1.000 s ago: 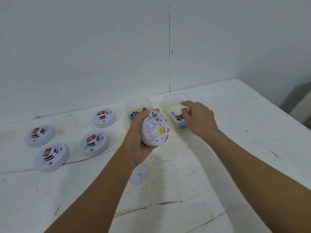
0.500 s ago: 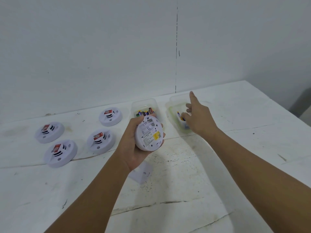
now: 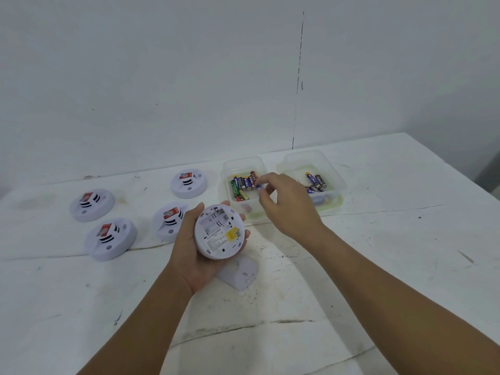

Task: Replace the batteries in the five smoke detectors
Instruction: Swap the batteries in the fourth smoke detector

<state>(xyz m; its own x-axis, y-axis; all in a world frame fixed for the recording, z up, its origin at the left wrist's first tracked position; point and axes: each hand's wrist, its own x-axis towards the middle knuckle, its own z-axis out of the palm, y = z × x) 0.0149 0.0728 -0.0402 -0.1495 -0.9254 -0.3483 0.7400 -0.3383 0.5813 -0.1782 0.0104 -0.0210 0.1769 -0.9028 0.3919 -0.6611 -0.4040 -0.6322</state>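
My left hand (image 3: 186,255) grips a white smoke detector (image 3: 220,234) back side up; its battery bay is uncovered and looks empty. My right hand (image 3: 286,204) hovers over the left clear container (image 3: 242,161), thumb and forefinger curved at a blue battery (image 3: 259,186) on the right of the battery pile (image 3: 243,184). Whether they grip it is unclear. The right clear container (image 3: 335,171) holds a few more batteries (image 3: 315,182). A white cover piece (image 3: 239,272) lies on the table under the held detector.
Several other white detectors lie face up at the left: a far one (image 3: 189,184), one by my left hand (image 3: 170,223), and two further left (image 3: 92,204) (image 3: 111,238). A white wall stands behind the scuffed white table (image 3: 378,253).
My right hand left the right container and moved left over the left container's batteries. My left hand tilted the detector, and its battery bay now shows.
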